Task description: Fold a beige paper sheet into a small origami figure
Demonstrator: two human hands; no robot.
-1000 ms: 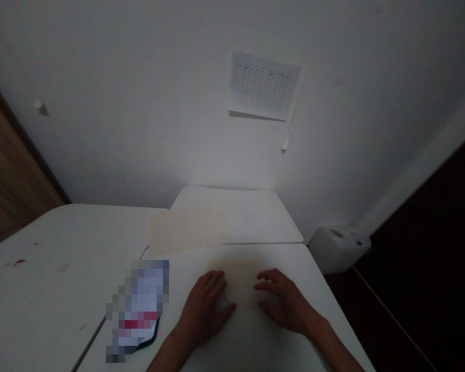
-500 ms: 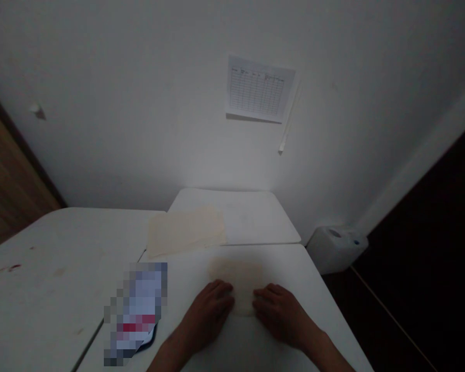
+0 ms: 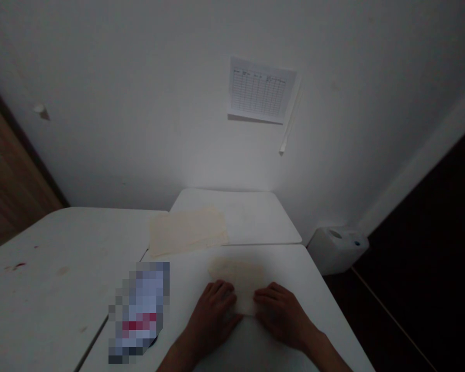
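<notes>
A beige, soft-looking sheet lies flat on the white table, its material hard to tell in the dim light. My left hand rests on its near left side, and my right hand rests on its near right side. The fingers of both hands lie close together, and the sheet narrows between them. Behind it lies a larger pale stack of similar sheets. A pixelated blue-white packet with a red band lies left of my left hand, not touching it.
A second white table adjoins on the left, with red stains, and a third stands at the back against the wall. A printed table sheet hangs on the wall. A white plastic canister stands beyond the right table edge.
Both hands have slid toward me and inward along the sheet's sides. The sheet now narrows between them at its near end. The view has shifted slightly.
</notes>
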